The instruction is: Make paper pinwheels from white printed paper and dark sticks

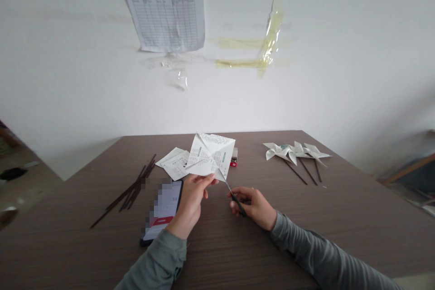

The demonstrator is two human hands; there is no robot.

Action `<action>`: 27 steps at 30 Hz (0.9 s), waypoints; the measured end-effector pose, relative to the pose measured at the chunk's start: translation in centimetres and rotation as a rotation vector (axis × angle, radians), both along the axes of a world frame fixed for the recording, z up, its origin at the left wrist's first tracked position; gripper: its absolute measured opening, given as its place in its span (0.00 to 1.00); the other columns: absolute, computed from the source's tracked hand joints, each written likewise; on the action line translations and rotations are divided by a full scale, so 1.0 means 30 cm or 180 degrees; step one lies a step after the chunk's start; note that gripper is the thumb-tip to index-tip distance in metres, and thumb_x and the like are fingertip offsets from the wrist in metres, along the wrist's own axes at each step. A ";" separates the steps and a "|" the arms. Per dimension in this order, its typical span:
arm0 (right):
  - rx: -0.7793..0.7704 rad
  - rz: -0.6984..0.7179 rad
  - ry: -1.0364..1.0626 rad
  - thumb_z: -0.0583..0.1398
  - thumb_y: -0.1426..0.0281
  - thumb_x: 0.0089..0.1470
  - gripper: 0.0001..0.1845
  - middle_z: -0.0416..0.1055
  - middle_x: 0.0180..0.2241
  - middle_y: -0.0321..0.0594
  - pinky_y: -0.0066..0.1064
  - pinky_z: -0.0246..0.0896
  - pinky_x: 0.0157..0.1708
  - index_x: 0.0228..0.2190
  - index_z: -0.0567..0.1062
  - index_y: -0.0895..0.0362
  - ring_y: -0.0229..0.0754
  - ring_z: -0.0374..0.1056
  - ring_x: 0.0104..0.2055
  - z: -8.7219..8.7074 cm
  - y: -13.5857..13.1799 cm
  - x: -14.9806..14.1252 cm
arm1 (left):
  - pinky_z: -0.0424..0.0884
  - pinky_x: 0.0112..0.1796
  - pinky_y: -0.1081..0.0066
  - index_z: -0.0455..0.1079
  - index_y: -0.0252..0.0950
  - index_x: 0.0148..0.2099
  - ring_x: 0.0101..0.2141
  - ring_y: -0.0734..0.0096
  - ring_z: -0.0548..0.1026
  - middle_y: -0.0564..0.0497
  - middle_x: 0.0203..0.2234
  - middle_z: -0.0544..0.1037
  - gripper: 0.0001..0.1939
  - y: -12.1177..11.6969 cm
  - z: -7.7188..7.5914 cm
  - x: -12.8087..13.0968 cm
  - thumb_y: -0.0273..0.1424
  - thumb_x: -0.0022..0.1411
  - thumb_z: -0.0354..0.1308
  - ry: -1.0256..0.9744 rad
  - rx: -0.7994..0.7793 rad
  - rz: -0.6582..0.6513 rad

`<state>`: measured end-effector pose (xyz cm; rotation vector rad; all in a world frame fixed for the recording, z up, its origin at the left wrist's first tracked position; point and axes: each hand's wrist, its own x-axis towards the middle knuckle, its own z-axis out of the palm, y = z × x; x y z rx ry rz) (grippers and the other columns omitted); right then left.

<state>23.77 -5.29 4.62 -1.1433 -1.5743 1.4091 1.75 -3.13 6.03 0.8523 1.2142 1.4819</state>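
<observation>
My left hand [192, 201] pinches a square sheet of printed paper [211, 155] by its lower edge. The sheet has diagonal folds or cuts running toward its centre. My right hand [253, 208] grips a pair of scissors [234, 196] with dark handles, partly hidden by my fingers. Their slim metal blades reach up to the sheet's lower corner and meet the paper there. Just left of my left hand lies a smartphone [162, 210], its screen pixelated and lit.
Loose printed papers [175, 163] and a small red-and-white box [234, 157] lie behind the sheet. A bundle of dark sticks [134, 190] lies on the brown wood-grain table [326, 217]. Several paper pinwheels on sticks [295, 152] lie at the right.
</observation>
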 end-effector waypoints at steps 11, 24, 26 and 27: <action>0.0007 0.0001 0.0050 0.87 0.31 0.41 0.40 0.86 0.29 0.46 0.55 0.87 0.41 0.40 0.90 0.48 0.63 0.85 0.32 -0.021 0.003 0.002 | 0.57 0.23 0.75 0.78 0.40 0.30 0.33 0.57 0.93 0.45 0.32 0.93 0.18 -0.007 0.017 0.005 0.37 0.44 0.85 0.0018 -0.0027 0.0003; 0.0107 -0.0029 -0.0028 0.85 0.29 0.42 0.41 0.86 0.30 0.46 0.55 0.85 0.41 0.41 0.90 0.47 0.64 0.85 0.33 -0.017 0.005 -0.001 | 0.54 0.22 0.75 0.80 0.40 0.31 0.35 0.54 0.93 0.42 0.34 0.93 0.16 -0.007 0.011 0.005 0.34 0.47 0.85 0.0131 -0.0069 -0.0017; 0.0111 -0.0038 -0.0038 0.85 0.28 0.42 0.41 0.86 0.29 0.46 0.55 0.86 0.42 0.41 0.90 0.47 0.64 0.86 0.33 -0.013 0.004 -0.002 | 0.54 0.22 0.75 0.80 0.40 0.31 0.34 0.54 0.93 0.43 0.33 0.93 0.16 -0.008 0.008 0.006 0.35 0.47 0.85 0.0125 -0.0056 -0.0031; 0.0115 -0.0039 -0.0044 0.85 0.28 0.42 0.42 0.86 0.29 0.46 0.55 0.87 0.42 0.41 0.90 0.47 0.64 0.86 0.33 -0.012 0.003 -0.002 | 0.54 0.22 0.75 0.81 0.40 0.31 0.34 0.55 0.93 0.44 0.33 0.93 0.16 -0.008 0.006 0.006 0.35 0.47 0.86 0.0123 -0.0046 -0.0044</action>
